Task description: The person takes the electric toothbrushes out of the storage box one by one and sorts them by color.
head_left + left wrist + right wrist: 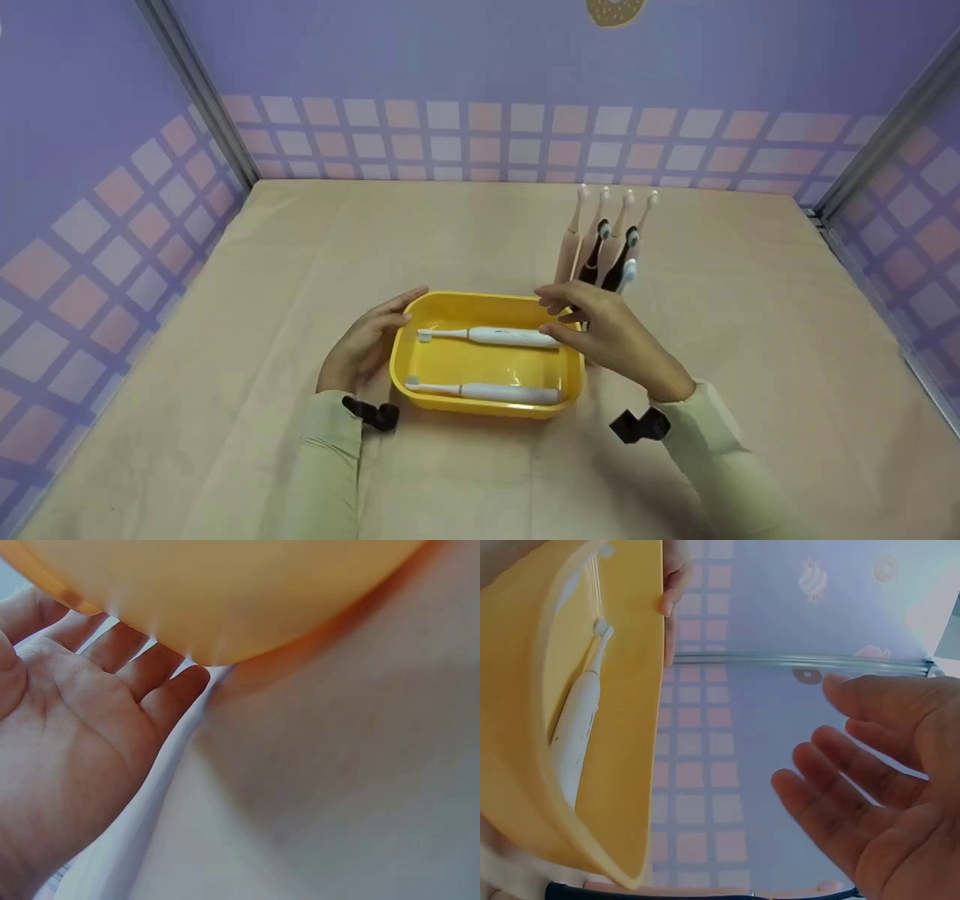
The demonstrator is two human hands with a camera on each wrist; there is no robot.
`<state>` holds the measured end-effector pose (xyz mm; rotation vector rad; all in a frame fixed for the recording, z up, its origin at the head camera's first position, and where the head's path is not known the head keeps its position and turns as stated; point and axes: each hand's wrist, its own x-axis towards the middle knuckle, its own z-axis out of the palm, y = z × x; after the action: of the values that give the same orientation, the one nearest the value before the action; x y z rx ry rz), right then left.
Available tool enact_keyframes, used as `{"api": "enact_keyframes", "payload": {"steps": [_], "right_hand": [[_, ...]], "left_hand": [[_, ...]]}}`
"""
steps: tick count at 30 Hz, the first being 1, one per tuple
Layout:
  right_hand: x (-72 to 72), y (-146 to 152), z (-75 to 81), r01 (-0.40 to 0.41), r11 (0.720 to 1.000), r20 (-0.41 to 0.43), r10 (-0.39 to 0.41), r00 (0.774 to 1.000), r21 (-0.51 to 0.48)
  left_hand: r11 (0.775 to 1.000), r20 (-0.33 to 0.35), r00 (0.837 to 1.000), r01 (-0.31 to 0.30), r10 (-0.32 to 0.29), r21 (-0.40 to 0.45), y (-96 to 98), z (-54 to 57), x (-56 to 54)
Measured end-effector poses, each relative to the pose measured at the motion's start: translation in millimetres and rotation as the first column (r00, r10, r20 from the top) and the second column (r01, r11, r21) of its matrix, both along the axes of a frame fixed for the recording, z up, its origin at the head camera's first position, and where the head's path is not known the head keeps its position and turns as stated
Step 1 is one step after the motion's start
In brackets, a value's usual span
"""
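Observation:
My left hand (367,345) holds the left end of a yellow plastic bin (487,411), thumb at the rim and fingers along the outer wall. From below, the left wrist view shows these fingers (135,664) against the bin (247,592). Inside lie two white electric toothbrushes, one toward the far side (502,337) and one along the near side (502,392), heads to the left. Over the bin's right end hovers my right hand (600,322), its fingers loosely bent. Nothing is in that hand (877,780) in the right wrist view.
Behind my right hand several electric toothbrushes stand upright in a group, white ones (568,255) at the back and black ones (616,274) in front. My hand hides their lower ends. A pale cloth covers the table (360,240), with patterned walls (480,67) around it.

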<state>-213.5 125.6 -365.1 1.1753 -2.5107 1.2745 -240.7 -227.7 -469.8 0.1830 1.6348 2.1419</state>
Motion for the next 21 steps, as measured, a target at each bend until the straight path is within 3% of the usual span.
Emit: {"api": "enact_keyframes", "payload": {"steps": [8,12,21], "right_hand": [[-9.0,-17,1.7,-0.012,0.988,0.018,0.009,1.000,0.154],[-14.3,-26,0.9,0.009,0.963,0.009,-0.012,1.000,0.269],[-24.9,-41,-4.1,-0.012,0.914,0.123,-0.042,0.991,0.406]], "left_hand": [[1.000,-0.002,1.000,0.000,0.000,-0.005,-0.4,0.4,0.2],[1.000,-0.007,1.000,-0.004,0.004,-0.012,-0.2,-0.1,-0.1],[1.000,-0.011,1.000,-0.003,0.003,-0.004,0.1,-0.6,-0.9]]}}
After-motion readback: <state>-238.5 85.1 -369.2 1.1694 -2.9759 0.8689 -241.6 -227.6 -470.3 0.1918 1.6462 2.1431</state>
